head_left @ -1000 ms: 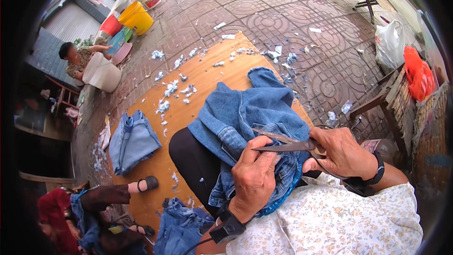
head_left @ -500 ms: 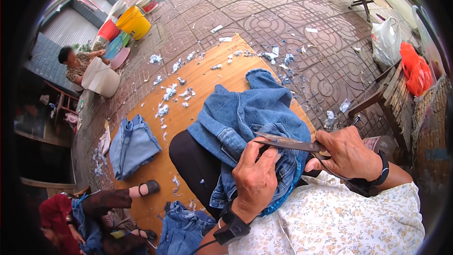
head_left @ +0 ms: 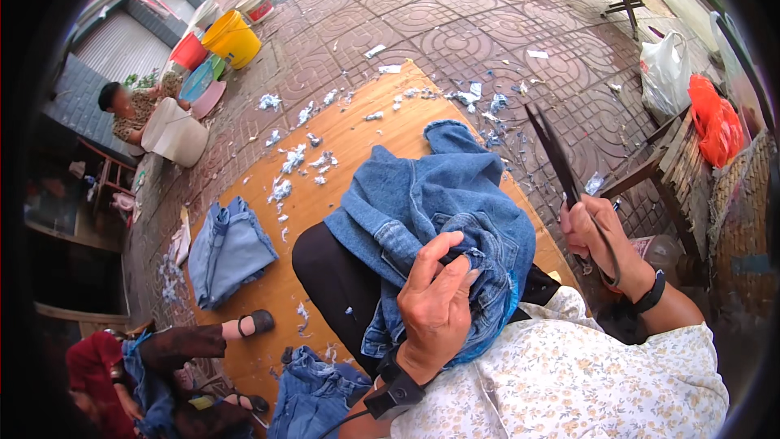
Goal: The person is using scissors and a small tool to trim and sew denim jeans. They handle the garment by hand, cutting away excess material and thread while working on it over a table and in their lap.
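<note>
Head, wearer's two hands [head_left: 435,309] [head_left: 600,236], one scissors pair [head_left: 556,154]

The left grip [head_left: 436,309] sits low with its back upward, fingers [head_left: 431,260] bent and gathered in a pinch, the left forearm [head_left: 366,429] entering from the lower edge. The right grip [head_left: 600,236] is raised well apart, fingers curled closed, the right forearm [head_left: 673,309] slanting up leftward.
</note>
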Motion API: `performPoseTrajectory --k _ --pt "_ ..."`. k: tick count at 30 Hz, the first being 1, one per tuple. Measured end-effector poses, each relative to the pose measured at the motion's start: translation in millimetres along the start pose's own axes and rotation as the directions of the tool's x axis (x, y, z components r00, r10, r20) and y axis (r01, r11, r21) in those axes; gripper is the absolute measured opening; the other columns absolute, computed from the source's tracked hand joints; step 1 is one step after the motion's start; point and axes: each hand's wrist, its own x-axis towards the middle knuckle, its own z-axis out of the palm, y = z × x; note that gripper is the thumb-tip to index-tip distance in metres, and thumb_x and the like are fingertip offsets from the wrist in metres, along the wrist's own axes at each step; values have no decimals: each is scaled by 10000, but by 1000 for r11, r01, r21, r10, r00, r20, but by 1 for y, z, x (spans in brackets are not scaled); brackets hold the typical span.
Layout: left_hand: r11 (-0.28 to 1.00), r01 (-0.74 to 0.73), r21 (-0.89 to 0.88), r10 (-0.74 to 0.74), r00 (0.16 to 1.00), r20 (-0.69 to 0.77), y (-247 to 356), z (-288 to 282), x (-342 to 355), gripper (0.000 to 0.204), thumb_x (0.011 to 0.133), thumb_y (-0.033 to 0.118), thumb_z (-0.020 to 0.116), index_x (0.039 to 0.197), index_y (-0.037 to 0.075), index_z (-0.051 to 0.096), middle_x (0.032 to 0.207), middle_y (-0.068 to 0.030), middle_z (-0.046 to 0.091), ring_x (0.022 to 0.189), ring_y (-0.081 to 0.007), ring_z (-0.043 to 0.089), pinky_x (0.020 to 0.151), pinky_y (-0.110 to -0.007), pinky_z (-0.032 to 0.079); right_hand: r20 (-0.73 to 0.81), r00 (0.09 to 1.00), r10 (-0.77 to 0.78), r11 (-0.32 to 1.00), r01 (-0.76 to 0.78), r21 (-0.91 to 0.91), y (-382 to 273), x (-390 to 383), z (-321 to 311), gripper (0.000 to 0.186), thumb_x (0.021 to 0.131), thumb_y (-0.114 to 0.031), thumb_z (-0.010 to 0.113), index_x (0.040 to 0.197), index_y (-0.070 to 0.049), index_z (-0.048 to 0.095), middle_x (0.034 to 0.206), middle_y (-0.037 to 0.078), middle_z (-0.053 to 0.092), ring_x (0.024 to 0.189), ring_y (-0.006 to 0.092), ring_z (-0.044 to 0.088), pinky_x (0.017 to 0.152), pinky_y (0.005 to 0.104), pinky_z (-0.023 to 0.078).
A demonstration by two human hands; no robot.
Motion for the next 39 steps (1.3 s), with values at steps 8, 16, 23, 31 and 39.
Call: performPoseTrajectory --k 8,16,23,31,39 --pt "998 61 -13 -61 997 -46 17 -30 7 95 782 -1 643 862 -46 620 1069 -137 535 641 -154 523 636 -259 441 72 996 60 995 -66 71 -7 5 7 518 897 -575 477 741 -81 496 608 -37 416 540 44 380 472 212 300" --pt "448 568 -691 -506 798 328 9 -78 9 161 838 59 579 943 -54 625 873 -50 640 773 -81 562 737 -204 429 108 974 -198 978 203 -37 -16 13 22 418 819 -430 684 799 -53 503 700 -40 451 629 55 406 556 207 318" --pt "322 506 -800 -530 797 291 13 -69 12 162 862 20 572 1002 -44 623 901 -56 666 784 -69 598 756 -199 465 158 861 -484 873 488 10 -66 20 61 456 614 -225 867 863 -51 526 701 -2 454 580 84 418 507 233 340" --pt "389 626 -676 -513 757 405 12 -50 14 124 882 35 591 982 -33 620 865 -3 630 723 -18 539 657 -159 442 72 824 -562 811 566 -148 -51 28 90 284 730 -56 744 881 -34 505 728 40 527 588 81 549 492 251 407" --pt "278 650 -707 -531 717 451 -3 -47 15 94 875 81 609 931 10 632 832 27 638 717 -12 559 673 -156 448 245 965 -91 875 -41 483 -49 41 77 204 830 -48 668 850 -59 466 736 60 578 506 85 536 404 181 329"
